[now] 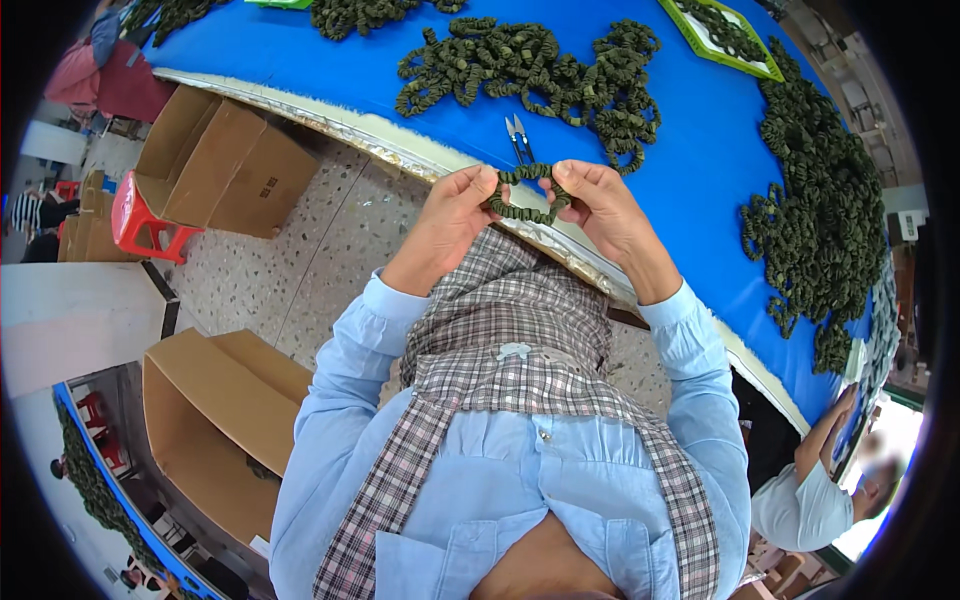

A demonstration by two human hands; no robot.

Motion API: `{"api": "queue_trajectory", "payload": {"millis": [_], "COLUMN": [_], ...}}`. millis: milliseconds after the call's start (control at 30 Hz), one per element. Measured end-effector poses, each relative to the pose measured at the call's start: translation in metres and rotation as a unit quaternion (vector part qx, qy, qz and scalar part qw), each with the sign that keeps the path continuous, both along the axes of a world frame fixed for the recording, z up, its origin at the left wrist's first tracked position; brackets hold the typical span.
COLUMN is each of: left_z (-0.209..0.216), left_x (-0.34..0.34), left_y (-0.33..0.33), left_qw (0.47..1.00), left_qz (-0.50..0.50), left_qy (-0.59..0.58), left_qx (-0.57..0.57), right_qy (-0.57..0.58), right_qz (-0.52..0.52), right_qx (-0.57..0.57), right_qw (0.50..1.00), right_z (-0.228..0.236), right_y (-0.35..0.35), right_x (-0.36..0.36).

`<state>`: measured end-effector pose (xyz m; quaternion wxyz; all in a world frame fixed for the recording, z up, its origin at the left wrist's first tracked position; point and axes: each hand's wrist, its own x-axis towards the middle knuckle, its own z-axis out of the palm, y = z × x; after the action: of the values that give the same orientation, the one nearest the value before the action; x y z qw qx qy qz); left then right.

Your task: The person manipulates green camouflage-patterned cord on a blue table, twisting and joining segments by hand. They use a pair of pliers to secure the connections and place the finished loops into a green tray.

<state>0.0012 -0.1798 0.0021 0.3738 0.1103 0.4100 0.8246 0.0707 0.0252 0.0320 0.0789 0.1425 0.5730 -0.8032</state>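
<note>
Between my two hands a dark green scrunchie (530,213) is held up as a ring, just over the table's near edge. My left hand (455,215) pinches its left side between thumb and fingers. On the opposite side my right hand (603,205) grips it the same way. Right behind the ring, a pair of thread snips (519,140) lies on the blue table (690,200), blades pointing away from me. Farther back is a heap of similar green scrunchies (500,62), trailing toward the right.
A larger scrunchie pile (820,220) covers the table's right side, near a yellow-green tray (730,40). Open cardboard boxes (225,165) and a red stool (145,225) stand on the floor at left. Another box (215,420) is beside me. A person (810,505) works at the lower right.
</note>
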Motion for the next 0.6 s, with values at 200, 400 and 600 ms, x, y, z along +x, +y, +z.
{"api": "queue_trajectory", "payload": {"millis": [200,400,600], "left_z": [-0.006,-0.005,-0.014], "left_x": [0.012,0.025,0.034], "left_y": [0.004,0.002,-0.003], "left_qw": [0.999,0.992,0.985], "left_qz": [0.041,0.118,0.158], "left_qy": [0.008,0.004,0.012], "left_qx": [-0.018,-0.053,-0.070], "right_qy": [-0.019,-0.030,-0.034], "right_qz": [0.061,0.152,0.242], "right_qx": [-0.058,-0.070,-0.023], "right_qw": [0.996,0.985,0.969], "right_z": [0.008,-0.005,-0.010], "right_y": [0.005,0.018,0.018], "right_x": [-0.011,-0.018,-0.029]}}
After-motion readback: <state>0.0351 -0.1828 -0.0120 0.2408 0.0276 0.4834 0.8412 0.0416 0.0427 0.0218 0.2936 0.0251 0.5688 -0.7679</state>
